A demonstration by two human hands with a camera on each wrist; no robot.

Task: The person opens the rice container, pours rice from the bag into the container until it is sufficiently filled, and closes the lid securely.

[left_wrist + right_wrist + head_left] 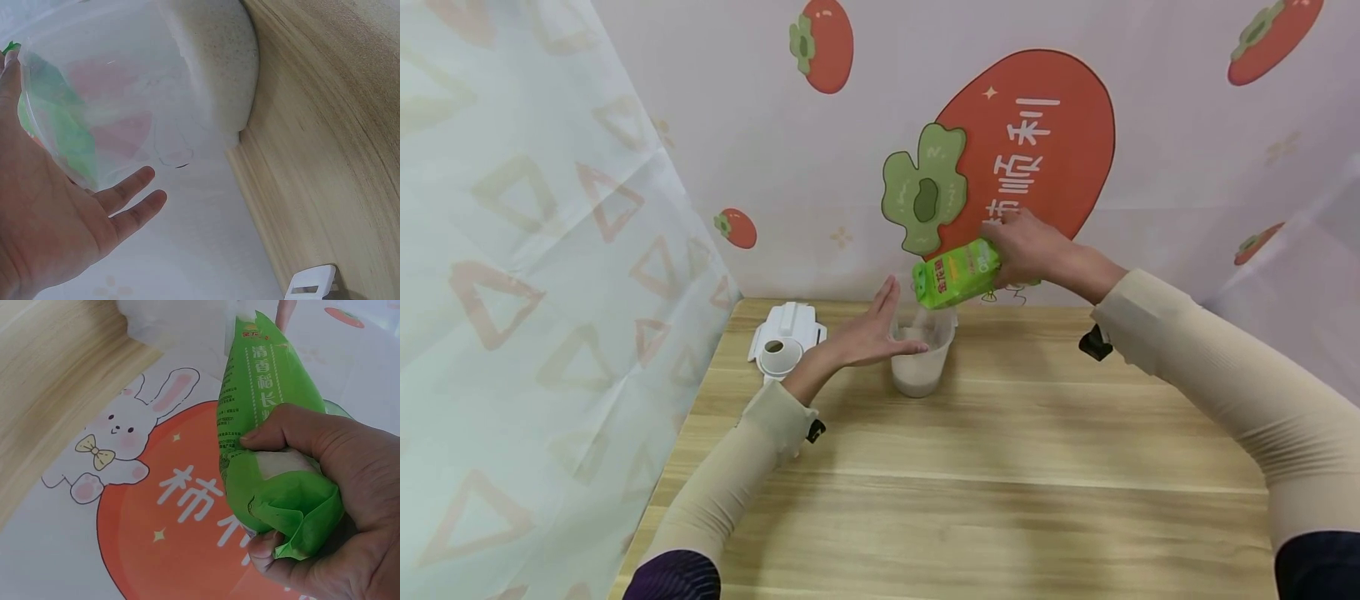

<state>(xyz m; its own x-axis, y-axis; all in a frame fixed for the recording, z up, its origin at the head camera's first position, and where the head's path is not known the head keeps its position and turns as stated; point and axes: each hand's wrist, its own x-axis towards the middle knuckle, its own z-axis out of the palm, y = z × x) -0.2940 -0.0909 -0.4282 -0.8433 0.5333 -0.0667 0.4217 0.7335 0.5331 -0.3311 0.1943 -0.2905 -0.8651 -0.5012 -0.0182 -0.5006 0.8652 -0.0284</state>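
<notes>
A clear plastic tub (917, 379) stands near the back of the wooden table with pale rice (222, 69) in its bottom. My left hand (872, 335) is at the tub's left side, fingers straight and thumb spread across its front; the left wrist view shows the palm (50, 225) by the rim. With its fingers curled round the base end, my right hand (1026, 246) grips a green rice bag (958, 273). The bag is tilted, its mouth down over the tub's opening, and a pale stream shows below it. The right wrist view shows its crumpled bottom (294, 512).
White plastic parts (790, 325) with a round cup-like piece stand left of the tub. Behind the wooden table (1000, 492) rises a wall sheet (737, 108) printed with persimmons, and another patterned sheet (535, 333) closes off the left side.
</notes>
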